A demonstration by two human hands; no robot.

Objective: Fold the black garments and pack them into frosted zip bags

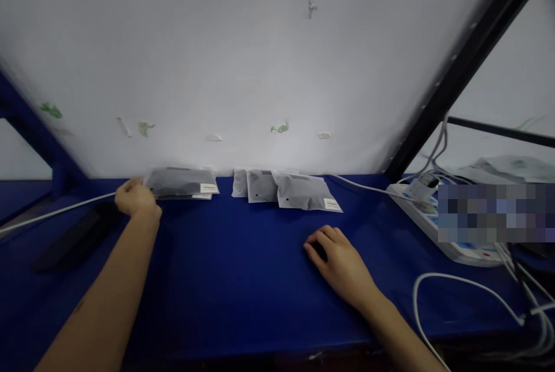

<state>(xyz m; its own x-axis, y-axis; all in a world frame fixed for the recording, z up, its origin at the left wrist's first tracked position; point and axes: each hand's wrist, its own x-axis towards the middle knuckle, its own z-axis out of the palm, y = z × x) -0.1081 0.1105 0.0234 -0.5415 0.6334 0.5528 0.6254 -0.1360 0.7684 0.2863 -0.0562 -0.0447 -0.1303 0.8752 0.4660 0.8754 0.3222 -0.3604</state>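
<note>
desk (243, 279): big blue top under both our hands, white wall right behind it
pouch stack (182, 182): grey bags by the wall, our left hand (135, 197) curled on their left edge, looks like we're picking one up, so we'd want a clean grip
loose pouches (299, 191): ahead of our right hand, apart
right hand (340, 262): flat on the desk, cupped over something small and dark, can't tell what

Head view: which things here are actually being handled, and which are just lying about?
Being handled:
left hand on the left stack of grey pouches
right hand over a small dark object

Lying about:
middle pouches
power strip
white cable
dark bar
</note>
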